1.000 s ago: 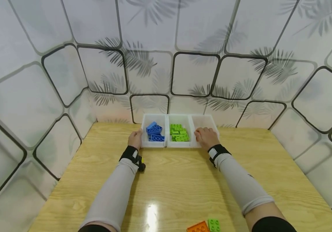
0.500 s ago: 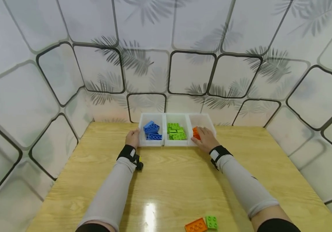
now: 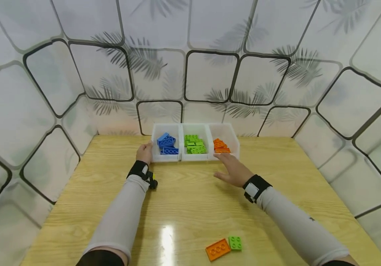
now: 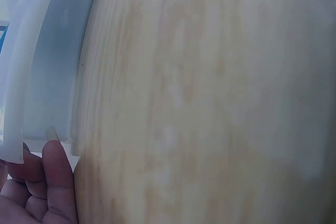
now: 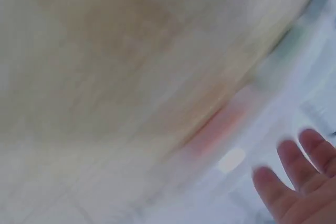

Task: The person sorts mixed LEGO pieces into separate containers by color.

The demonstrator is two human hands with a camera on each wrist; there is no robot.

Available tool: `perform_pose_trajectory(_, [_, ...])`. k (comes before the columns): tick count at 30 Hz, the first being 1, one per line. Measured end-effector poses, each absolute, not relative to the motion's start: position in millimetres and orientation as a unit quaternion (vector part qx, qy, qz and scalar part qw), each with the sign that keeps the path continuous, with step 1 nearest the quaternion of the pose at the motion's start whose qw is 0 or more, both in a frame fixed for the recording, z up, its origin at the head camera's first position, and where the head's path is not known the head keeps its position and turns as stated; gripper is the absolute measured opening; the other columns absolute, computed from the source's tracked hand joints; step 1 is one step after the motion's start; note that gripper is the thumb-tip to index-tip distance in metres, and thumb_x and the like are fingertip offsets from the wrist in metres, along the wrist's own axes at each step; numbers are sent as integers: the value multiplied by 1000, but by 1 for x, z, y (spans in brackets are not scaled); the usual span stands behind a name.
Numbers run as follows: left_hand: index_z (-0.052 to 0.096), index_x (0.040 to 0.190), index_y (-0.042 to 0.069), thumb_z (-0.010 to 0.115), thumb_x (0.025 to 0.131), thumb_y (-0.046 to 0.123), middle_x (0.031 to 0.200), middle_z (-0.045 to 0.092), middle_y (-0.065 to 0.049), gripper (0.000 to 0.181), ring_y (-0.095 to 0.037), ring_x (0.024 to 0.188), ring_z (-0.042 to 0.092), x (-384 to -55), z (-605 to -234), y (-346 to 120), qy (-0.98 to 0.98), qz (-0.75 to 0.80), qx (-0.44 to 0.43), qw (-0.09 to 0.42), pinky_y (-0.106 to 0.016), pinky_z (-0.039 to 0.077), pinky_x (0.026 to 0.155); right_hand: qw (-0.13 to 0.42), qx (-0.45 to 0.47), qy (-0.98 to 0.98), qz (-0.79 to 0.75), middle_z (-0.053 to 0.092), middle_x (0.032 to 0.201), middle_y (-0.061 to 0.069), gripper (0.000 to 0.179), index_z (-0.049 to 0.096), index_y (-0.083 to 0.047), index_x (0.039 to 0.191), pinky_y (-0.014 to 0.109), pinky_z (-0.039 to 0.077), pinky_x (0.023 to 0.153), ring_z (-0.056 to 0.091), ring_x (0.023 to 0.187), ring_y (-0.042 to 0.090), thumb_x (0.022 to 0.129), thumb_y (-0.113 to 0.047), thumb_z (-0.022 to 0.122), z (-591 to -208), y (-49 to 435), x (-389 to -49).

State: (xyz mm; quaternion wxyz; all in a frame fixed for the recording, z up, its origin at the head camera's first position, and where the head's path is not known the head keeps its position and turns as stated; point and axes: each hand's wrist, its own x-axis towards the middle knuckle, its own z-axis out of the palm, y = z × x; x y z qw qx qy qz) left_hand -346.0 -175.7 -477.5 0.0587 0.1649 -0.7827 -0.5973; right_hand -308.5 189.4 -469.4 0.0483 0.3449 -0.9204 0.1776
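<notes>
A white tray with three compartments stands toward the back of the table. Blue toy bricks lie in its left section, green bricks in the middle, orange bricks in the right one. My left hand holds the tray's left end; in the left wrist view its fingers bend round the corner of the tray wall. Fingers spread and holding nothing, my right hand is just in front of the right section. The right wrist view is blurred but shows that hand's fingers apart.
Near the front of the wooden table, an orange brick lies beside a smaller green brick. A patterned curtain rises behind the tray and along both sides.
My right hand has come out of the right compartment toward me and its fingers have spread, with orange bricks now showing there. The left hand stays at the tray. The head view has shifted slightly.
</notes>
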Motion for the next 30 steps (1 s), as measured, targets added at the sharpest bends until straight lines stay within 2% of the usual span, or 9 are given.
perform_pose_trajectory(3, [49, 135, -2, 36, 104, 45, 131, 52, -23, 59, -34, 109, 50, -347, -477, -177, -786, -593, 165, 54, -44, 41, 91, 17, 392, -901, 185, 54, 122, 15, 65, 49, -6, 137, 46, 48, 89, 55, 109, 29, 87, -40, 72, -464, 182, -277])
perform_pose_trajectory(5, [48, 136, -3, 36, 104, 46, 133, 51, -23, 60, -35, 113, 49, -348, -476, -177, -787, -592, 163, 54, -45, 40, 94, -21, 420, -888, 183, 57, 115, 10, 60, 55, -9, 131, 39, 50, 84, 57, 102, 24, 86, -44, 72, -464, 176, -258])
perform_pose_trajectory(10, [48, 137, -2, 35, 104, 46, 132, 51, -22, 59, -33, 112, 48, -348, -476, -177, -786, -591, 169, 61, -44, 39, 93, -132, 474, -852, 178, 58, 106, -1, 58, 59, -17, 125, 24, 48, 76, 56, 90, 12, 83, -56, 70, -464, 163, -219])
perform_pose_trajectory(15, [48, 136, -2, 36, 104, 44, 128, 51, -21, 57, -31, 106, 47, -347, -478, -174, -784, -594, 170, 58, -41, 38, 88, -188, 526, -810, 179, 56, 101, -7, 57, 62, -22, 121, 16, 44, 73, 53, 86, 4, 78, -58, 73, -467, 156, -190])
perform_pose_trajectory(19, [48, 136, -2, 36, 104, 44, 129, 51, -22, 57, -32, 107, 47, -346, -481, -176, -779, -601, 171, 56, -42, 38, 89, -199, 556, -793, 147, 52, 95, -12, 54, 65, -25, 115, 11, 39, 68, 45, 80, -2, 73, -56, 79, -471, 150, -178])
perform_pose_trajectory(22, [48, 135, -2, 36, 104, 44, 129, 51, -22, 57, -32, 107, 47, -345, -481, -176, -777, -603, 170, 59, -42, 38, 89, -196, 560, -795, 131, 50, 88, -15, 43, 68, -24, 105, 10, 36, 64, 40, 74, -4, 72, -47, 83, -473, 147, -175])
perform_pose_trajectory(26, [50, 133, -3, 36, 104, 44, 127, 52, -23, 56, -33, 105, 48, -345, -480, -176, -780, -599, 168, 63, -42, 39, 88, -187, 556, -799, 135, 47, 79, -18, 26, 67, -23, 88, 8, 34, 59, 40, 68, -6, 73, -33, 85, -476, 144, -176])
perform_pose_trajectory(30, [51, 131, -4, 36, 105, 43, 124, 53, -23, 56, -32, 101, 49, -346, -478, -175, -782, -598, 164, 64, -40, 39, 84, -175, 554, -799, 154, 45, 75, -18, 21, 66, -23, 79, 7, 33, 57, 39, 66, -7, 73, -30, 85, -477, 142, -181])
